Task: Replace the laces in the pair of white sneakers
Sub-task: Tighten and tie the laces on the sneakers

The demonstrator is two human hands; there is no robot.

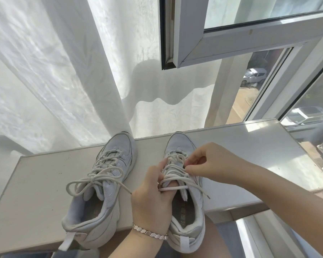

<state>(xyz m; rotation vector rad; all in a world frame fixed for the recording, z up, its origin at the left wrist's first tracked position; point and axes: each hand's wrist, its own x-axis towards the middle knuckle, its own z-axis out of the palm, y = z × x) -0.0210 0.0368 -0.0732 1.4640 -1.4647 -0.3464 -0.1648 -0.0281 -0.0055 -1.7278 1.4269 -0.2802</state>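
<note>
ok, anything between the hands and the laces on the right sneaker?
Nothing visible. The left hand grips the cream round laces of the right white chunky sneaker, and the right hand pinches them near the eyelets. The other white sneaker stands apart to the left, bow tied.

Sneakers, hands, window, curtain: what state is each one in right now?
Tied sneaker: laced, bow knotted.
Untied sneaker: laced, lace ends loose.
Left hand: fingers hooked under the untied sneaker's lace.
Right hand: pinching that lace nearer the toe.
Window: swung open.
Curtain: drawn over the glass at left.
</note>
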